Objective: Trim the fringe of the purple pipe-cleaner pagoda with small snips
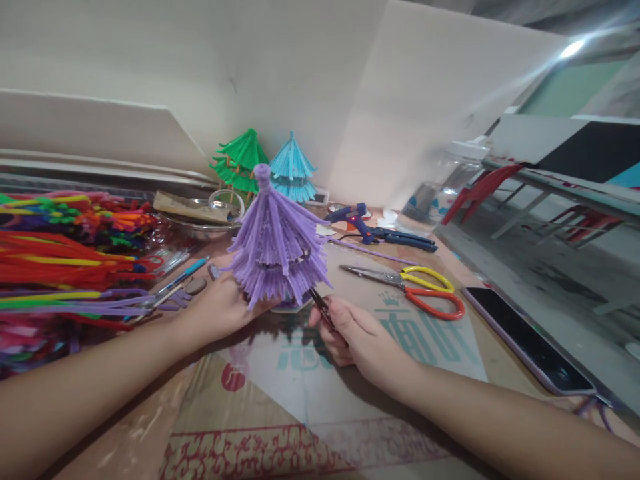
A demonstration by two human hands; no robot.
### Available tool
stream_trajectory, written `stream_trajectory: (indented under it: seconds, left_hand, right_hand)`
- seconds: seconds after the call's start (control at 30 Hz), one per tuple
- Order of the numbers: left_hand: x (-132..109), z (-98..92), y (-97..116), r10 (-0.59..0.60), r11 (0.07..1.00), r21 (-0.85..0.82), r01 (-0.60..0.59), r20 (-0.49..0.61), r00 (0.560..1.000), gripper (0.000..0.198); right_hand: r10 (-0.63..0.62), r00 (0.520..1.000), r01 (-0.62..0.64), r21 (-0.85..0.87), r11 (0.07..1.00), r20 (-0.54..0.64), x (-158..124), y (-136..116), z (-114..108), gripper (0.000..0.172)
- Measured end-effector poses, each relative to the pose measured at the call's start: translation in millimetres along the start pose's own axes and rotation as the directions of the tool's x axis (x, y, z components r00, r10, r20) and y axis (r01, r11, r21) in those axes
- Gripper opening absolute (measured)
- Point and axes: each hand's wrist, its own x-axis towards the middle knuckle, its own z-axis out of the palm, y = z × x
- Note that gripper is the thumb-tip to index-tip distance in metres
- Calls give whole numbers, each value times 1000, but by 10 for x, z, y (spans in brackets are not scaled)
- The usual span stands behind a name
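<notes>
A purple pipe-cleaner pavilion model (280, 247) with a two-tiered roof and a knobbed top stands before me. My left hand (223, 300) reaches in at its left side, under the roof's lower edge. The roof hides those fingers, so their grip does not show. My right hand (355, 337) is closed around dark tweezers (321, 307), whose tips point up at the roof's lower right edge. Whether the tips touch the purple strands cannot be made out. Part of a pale base (293, 309) shows below the roof.
Behind are green (245, 157) and blue (293, 160) roofed models. Pipe cleaners (65, 260) lie in bundles at left, near a metal bowl (200, 230). On the right are a glue gun (357, 220), pliers (405, 239), scissors (415, 283) and a phone (525, 337) by the table edge.
</notes>
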Motion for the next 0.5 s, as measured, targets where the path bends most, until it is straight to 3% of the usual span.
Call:
stream_trajectory:
  seconds: [0.5]
  left_hand:
    - [8, 6, -5, 27, 999, -20, -28, -28, 999, 46]
  right_hand:
    - [0, 1000, 0, 23, 1000, 11, 11, 8, -16, 51]
